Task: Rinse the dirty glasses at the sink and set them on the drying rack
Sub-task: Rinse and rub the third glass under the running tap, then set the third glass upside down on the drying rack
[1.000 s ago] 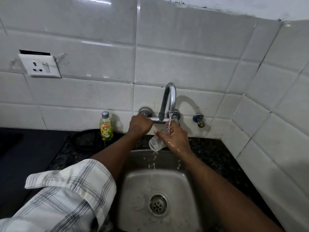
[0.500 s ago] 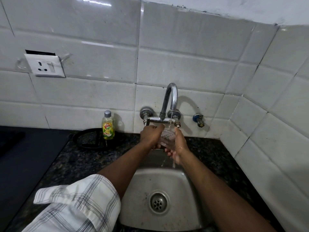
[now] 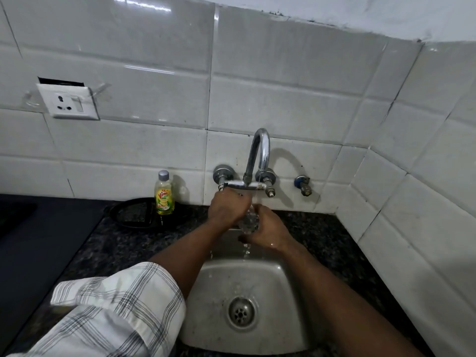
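Note:
A clear glass is under the chrome tap, with water running over it and dripping into the steel sink. My right hand grips the glass from the right and below. My left hand is pressed against the glass from the left, its fingers curled over the top. Most of the glass is hidden between the two hands. No drying rack is in view.
A yellow dish soap bottle stands against the tiled wall left of the tap, in front of a round black object. A dark granite counter surrounds the sink. A wall socket sits upper left; a small valve sticks out right of the tap.
My left hand left the tap handle and came down onto the glass. The glass moved up under the spout and is now held between both hands.

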